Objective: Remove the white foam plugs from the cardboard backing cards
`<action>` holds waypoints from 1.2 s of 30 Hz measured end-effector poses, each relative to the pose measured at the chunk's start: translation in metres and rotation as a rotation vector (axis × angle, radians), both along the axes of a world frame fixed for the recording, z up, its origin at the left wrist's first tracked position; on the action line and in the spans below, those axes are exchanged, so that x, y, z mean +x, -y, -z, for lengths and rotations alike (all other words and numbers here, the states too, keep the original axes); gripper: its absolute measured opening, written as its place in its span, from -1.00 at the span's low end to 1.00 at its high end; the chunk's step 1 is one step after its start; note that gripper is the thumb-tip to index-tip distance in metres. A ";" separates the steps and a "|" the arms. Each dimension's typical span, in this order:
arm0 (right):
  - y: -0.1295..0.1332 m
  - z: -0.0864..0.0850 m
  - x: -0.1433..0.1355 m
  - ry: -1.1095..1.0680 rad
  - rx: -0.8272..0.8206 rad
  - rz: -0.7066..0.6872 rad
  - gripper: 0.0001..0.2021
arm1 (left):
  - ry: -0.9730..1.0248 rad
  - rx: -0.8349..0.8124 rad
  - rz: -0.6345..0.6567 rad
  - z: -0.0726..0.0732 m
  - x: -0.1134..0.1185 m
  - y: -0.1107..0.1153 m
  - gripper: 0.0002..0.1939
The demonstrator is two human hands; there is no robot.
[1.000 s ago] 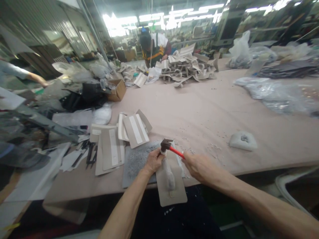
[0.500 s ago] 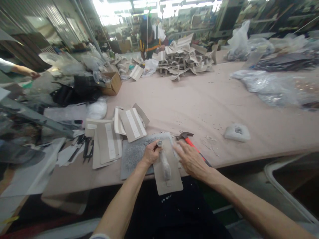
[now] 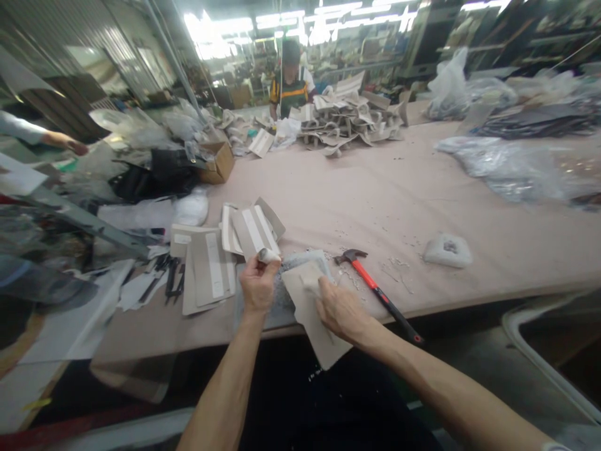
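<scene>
My left hand (image 3: 257, 289) is closed around a short, pale cylinder (image 3: 269, 255), raised over the back edge of a speckled grey slab (image 3: 280, 313). My right hand (image 3: 342, 311) grips a beige panel (image 3: 300, 294) by the raised pale piece on its face. That panel is tilted, with its lower corner hanging past the table's front edge. To the right of the slab lies a claw hammer (image 3: 370, 282) with a red and black handle, touched by neither hand. Beige panels with white strips (image 3: 210, 266) overlap left of the slab.
A clear plastic bag of small dark bits (image 3: 447, 250) rests on the right of the table (image 3: 375, 188). Farther back are a heap of beige pieces (image 3: 347, 119), a cardboard box (image 3: 218, 161) and plastic bags (image 3: 511, 166). A person (image 3: 290, 84) stands beyond the heap.
My left hand has moved left and up with the cylinder, away from the panel. My right hand has closed on the panel, which has turned and tilted. More of the hammer shows.
</scene>
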State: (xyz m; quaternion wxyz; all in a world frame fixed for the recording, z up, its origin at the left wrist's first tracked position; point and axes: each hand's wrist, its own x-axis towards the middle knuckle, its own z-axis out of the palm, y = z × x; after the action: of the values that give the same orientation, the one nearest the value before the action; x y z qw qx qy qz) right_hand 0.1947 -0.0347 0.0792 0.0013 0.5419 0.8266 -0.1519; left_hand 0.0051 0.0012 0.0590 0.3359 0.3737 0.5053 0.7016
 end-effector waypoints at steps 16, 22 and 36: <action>0.020 0.033 0.000 -0.388 -0.133 0.122 -0.45 | -0.134 -0.208 0.442 0.065 0.034 -0.006 -0.71; -0.002 0.046 0.069 -0.183 0.171 0.333 -0.56 | -0.145 -0.234 0.454 0.074 0.033 -0.007 -0.74; -0.029 0.044 0.114 -0.491 -0.447 0.649 -0.93 | -0.642 -0.104 0.498 0.061 0.033 -0.010 -0.78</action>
State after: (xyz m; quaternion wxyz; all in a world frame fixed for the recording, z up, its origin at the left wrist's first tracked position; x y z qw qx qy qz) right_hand 0.3090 -0.0057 0.0348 -0.1254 0.7069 0.5371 -0.4428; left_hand 0.0384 0.0113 -0.0019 0.3392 0.6670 0.5135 0.4201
